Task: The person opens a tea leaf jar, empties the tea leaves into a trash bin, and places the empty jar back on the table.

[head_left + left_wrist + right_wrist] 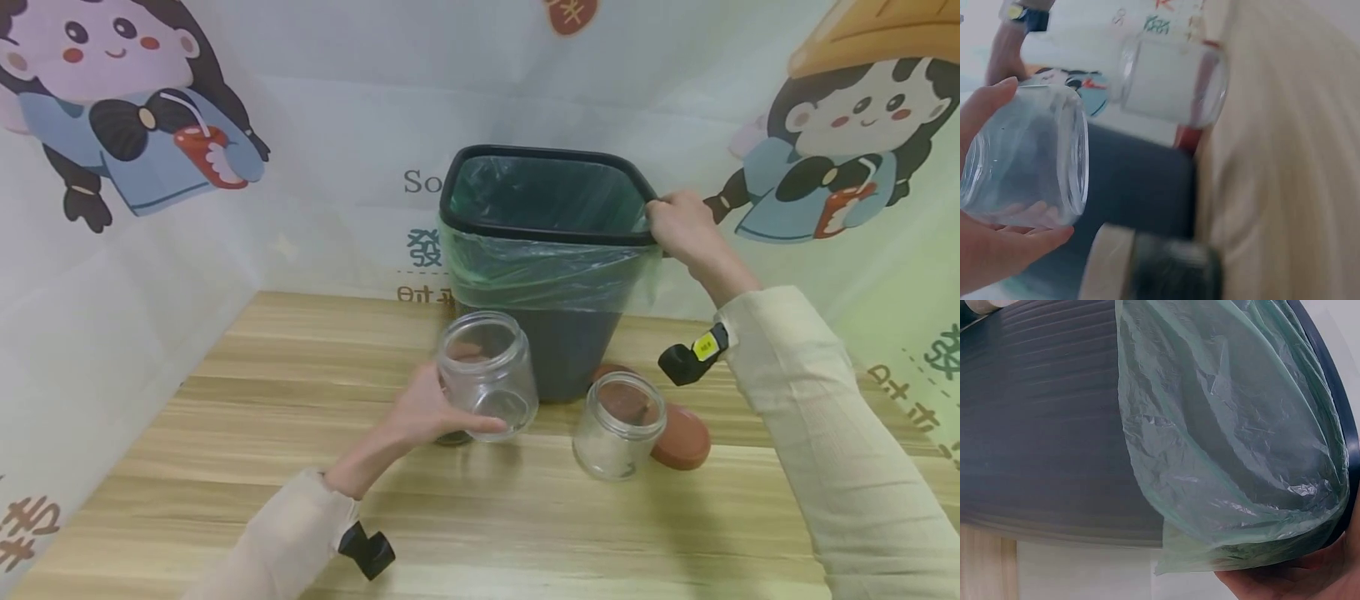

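Head view shows lettering "So" (422,182) beside bin (573,354), left grip (422,408) clasping jar (497,379), right grip (682,223) pinching bin's rim (551,235).

A person's left arm (255,558), in a cream fabric sleeve (311,508), reaches from near left toward the centre, the bare left grip (423,408) clasping with its thumb (480,423) stretched rightward and its fingers (1041,245) opposite. The right arm (832,433), likewise sleeved in cream, extends farther, slanting left past a bare wrist (722,277) to the right grip (684,223), its fingers curled.
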